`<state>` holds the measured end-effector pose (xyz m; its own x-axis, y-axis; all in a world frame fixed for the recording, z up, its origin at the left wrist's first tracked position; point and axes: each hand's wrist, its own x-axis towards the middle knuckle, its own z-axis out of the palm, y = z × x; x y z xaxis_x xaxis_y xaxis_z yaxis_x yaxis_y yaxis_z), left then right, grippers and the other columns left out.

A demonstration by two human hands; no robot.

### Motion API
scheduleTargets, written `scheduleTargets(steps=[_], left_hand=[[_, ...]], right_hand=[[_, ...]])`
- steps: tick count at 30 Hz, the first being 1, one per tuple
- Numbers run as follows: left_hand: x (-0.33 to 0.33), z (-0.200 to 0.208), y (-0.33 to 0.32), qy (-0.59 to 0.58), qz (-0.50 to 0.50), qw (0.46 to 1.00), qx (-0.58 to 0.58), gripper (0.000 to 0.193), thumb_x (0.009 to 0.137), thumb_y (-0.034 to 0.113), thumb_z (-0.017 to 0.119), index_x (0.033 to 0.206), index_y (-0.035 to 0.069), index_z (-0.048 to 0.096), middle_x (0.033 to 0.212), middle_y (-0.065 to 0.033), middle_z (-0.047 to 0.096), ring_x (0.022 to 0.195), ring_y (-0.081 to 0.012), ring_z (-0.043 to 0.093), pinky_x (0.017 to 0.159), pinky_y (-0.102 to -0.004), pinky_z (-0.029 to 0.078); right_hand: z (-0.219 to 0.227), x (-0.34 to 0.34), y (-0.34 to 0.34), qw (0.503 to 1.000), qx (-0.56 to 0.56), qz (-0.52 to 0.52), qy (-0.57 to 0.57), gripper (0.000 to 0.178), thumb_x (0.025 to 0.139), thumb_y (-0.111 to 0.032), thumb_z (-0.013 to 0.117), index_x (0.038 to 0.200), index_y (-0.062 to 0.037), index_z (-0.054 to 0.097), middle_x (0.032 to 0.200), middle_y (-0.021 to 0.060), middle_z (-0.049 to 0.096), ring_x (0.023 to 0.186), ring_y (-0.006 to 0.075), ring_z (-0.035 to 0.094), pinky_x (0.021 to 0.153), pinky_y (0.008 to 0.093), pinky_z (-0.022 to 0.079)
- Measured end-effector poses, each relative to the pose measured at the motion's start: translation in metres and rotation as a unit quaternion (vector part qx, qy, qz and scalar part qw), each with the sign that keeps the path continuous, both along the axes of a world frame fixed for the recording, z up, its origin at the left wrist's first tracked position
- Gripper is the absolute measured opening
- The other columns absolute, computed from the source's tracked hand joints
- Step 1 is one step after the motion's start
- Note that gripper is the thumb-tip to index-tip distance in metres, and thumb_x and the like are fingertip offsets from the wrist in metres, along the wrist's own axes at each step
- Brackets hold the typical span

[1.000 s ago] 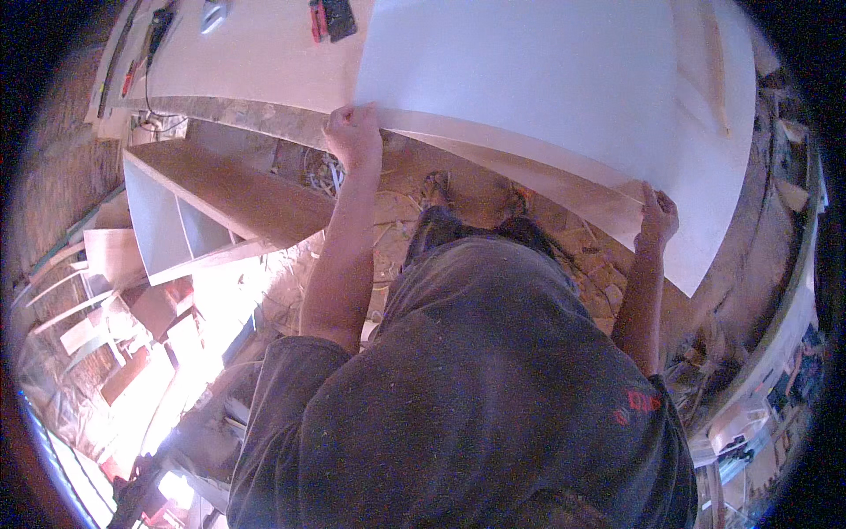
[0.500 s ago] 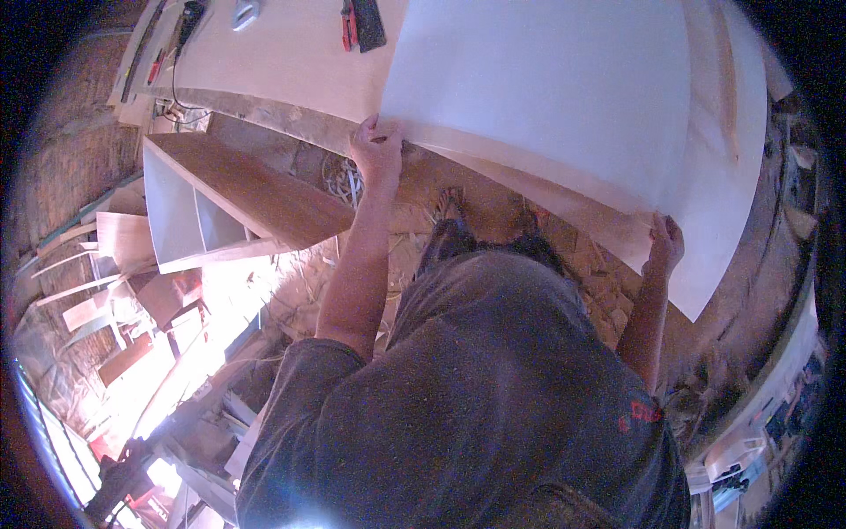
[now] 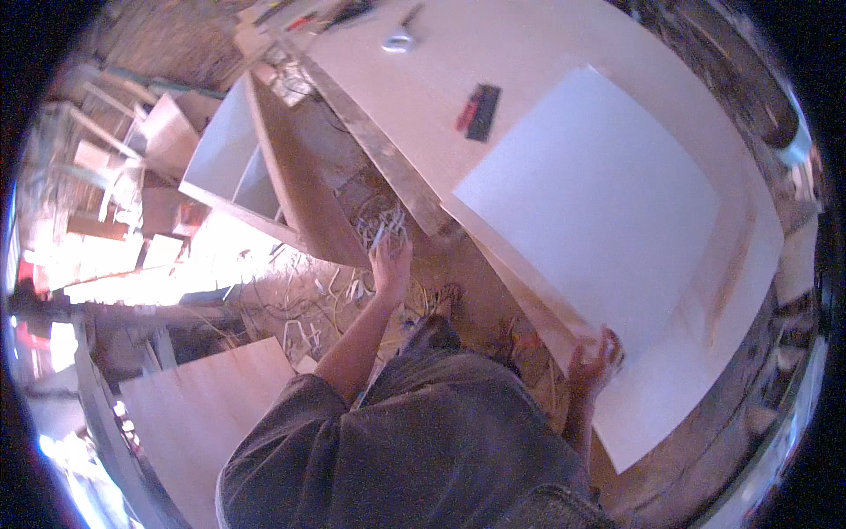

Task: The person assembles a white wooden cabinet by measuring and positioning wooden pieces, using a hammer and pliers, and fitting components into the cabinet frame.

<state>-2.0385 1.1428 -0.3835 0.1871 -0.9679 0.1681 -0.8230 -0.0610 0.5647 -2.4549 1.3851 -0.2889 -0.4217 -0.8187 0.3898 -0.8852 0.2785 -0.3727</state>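
A large white sheet [image 3: 590,194] lies over a pale wooden board on the workbench. My right hand [image 3: 597,361] is at the sheet's near edge, fingers apart and slightly bent; it looks blurred, and I cannot tell whether it touches the sheet. Away from the bench, my left hand [image 3: 392,264] hangs in the air with its fingers loosely stretched and nothing in them. It is nearest to a wooden cabinet box [image 3: 304,176] with white inner compartments. Behind the white sheet, a black and red tool [image 3: 478,112] rests on the board [image 3: 538,44].
A roll of tape [image 3: 398,41] and several tools lie farther along the bench. Tangled pale strips [image 3: 381,227] and scraps cover the floor. At lower left leans a wooden panel [image 3: 211,414]; offcuts [image 3: 167,128] are piled behind the cabinet at the left.
My left hand has let go of the white sheet's left corner and moved down and away. The view has turned left, and my right hand's fingers have spread at the near edge.
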Motion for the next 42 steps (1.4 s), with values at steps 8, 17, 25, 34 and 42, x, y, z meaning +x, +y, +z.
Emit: scheduleTargets(steps=[8, 17, 25, 34, 42], left_hand=[[0.091, -0.073, 0.121, 0.042, 0.025, 0.925, 0.376, 0.061, 0.084, 0.059, 0.066, 0.128, 0.016, 0.063, 0.138, -0.0172, 0.055, 0.131, -0.0365, 0.048, 0.109, -0.0527, 0.035], [0.129, -0.101, 0.093, 0.135, -0.016, 0.956, 0.261, 0.062, 0.075, 0.04, 0.083, 0.118, -0.001, 0.065, 0.118, -0.0235, 0.066, 0.113, -0.0352, 0.061, 0.097, -0.0459, 0.047], [0.171, -0.117, 0.006, 0.011, -0.206, 0.966, 0.153, 0.047, 0.082, 0.035, 0.075, 0.116, 0.004, 0.066, 0.109, -0.0223, 0.068, 0.103, -0.0381, 0.064, 0.088, -0.0494, 0.049], [0.203, -0.164, 0.061, 0.018, -0.17, 0.9, 0.4, 0.043, 0.085, 0.042, 0.069, 0.11, 0.006, 0.069, 0.097, -0.0186, 0.071, 0.093, -0.038, 0.067, 0.086, -0.0499, 0.05], [0.147, -0.122, 0.277, 0.254, 0.061, 0.806, 0.531, 0.045, 0.086, 0.046, 0.067, 0.108, 0.006, 0.07, 0.098, -0.0186, 0.071, 0.094, -0.038, 0.068, 0.085, -0.0496, 0.051]], right_hand=[[-0.026, 0.049, -0.046, 0.966, 0.22, 0.064, 0.122, 0.05, 0.098, -0.033, 0.054, 0.143, -0.0121, 0.049, 0.154, 0.0095, 0.039, 0.143, 0.0335, 0.033, 0.114, 0.0665, 0.018], [-0.025, 0.042, -0.058, 0.969, 0.198, -0.02, 0.144, 0.045, 0.094, -0.025, 0.061, 0.139, -0.0205, 0.055, 0.146, 0.0009, 0.049, 0.137, 0.029, 0.042, 0.112, 0.0667, 0.024], [-0.011, 0.079, -0.091, 0.966, 0.219, -0.021, 0.136, 0.055, 0.092, -0.029, 0.064, 0.144, -0.0214, 0.05, 0.148, 0.0084, 0.043, 0.138, 0.0326, 0.038, 0.111, 0.0692, 0.024], [0.0, 0.144, -0.134, 0.978, 0.037, 0.207, -0.009, 0.036, 0.088, -0.01, 0.067, 0.122, -0.0013, 0.061, 0.129, 0.0218, 0.055, 0.121, 0.0422, 0.051, 0.102, 0.0526, 0.041], [0.021, 0.171, -0.217, 0.866, -0.009, 0.495, -0.07, 0.023, 0.086, -0.005, 0.065, 0.109, 0.0002, 0.067, 0.115, 0.0186, 0.06, 0.111, 0.0368, 0.056, 0.097, 0.0488, 0.045]])
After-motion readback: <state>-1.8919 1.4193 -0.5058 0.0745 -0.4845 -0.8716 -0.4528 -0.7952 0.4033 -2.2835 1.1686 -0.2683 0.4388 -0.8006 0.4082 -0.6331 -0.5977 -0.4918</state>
